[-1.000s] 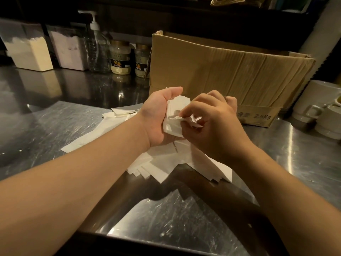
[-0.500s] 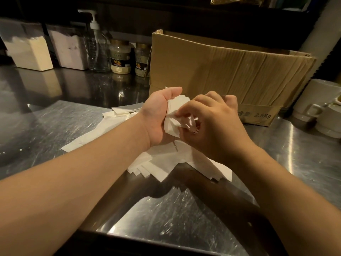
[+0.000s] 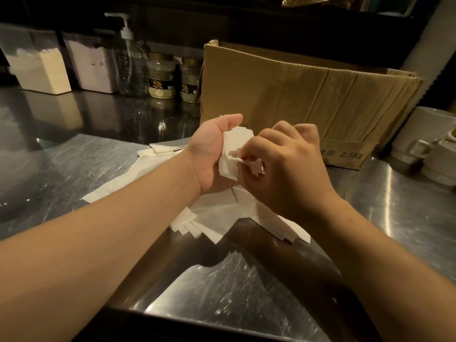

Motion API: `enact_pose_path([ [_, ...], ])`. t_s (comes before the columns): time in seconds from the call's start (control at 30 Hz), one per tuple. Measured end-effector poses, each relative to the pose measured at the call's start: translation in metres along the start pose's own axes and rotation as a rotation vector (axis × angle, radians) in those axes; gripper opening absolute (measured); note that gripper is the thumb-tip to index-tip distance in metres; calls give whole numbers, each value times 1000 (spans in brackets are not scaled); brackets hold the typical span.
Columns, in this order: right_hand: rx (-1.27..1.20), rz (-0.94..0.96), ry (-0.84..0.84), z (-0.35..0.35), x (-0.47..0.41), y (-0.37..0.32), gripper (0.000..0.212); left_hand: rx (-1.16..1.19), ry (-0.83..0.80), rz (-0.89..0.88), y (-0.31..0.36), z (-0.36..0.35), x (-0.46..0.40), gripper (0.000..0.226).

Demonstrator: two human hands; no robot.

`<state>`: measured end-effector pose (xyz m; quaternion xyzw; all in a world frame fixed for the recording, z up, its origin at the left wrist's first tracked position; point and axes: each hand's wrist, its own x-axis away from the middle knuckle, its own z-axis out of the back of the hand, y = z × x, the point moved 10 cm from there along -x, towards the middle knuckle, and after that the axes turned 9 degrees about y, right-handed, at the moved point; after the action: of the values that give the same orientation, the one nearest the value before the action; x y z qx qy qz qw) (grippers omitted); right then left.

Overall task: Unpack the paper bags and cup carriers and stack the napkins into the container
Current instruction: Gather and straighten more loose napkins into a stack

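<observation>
Small napkin stack [image 3: 236,146] held upright above the steel counter [image 3: 74,164], left hand [image 3: 214,154] wrapped round it, right hand [image 3: 283,169] pinching its near edge (hands together). More loose napkins [image 3: 212,215] spread beneath. Cardboard box [image 3: 308,99] just behind.

My left hand [image 3: 212,154] grips a small stack of white napkins [image 3: 234,149], thumb on top. My right hand [image 3: 283,166] pinches a loose napkin edge at the stack's side. Below my hands, more white paper pieces [image 3: 204,218] lie fanned on the steel counter [image 3: 74,164]. Cardboard box [image 3: 308,99] just behind. Pump bottle [image 3: 130,60], two jars [image 3: 161,76] back left, white mugs [image 3: 429,146] right.
</observation>
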<state>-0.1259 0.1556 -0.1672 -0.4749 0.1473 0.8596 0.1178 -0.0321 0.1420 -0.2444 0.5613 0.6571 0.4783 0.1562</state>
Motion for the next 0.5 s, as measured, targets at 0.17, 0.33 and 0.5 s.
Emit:
enact_pose_path([
  [0.17,-75,16,-83,-4,-1,1,16,-10,-2,0,1,1,0,36],
  [0.33,-176,-20,-191,-8,-1,6,23,-11,-11,17,0,1,-1,40],
  [0.5,-133,-86,-61,1,-5,14,25,-37,-41,14,0,-2,-3,43],
])
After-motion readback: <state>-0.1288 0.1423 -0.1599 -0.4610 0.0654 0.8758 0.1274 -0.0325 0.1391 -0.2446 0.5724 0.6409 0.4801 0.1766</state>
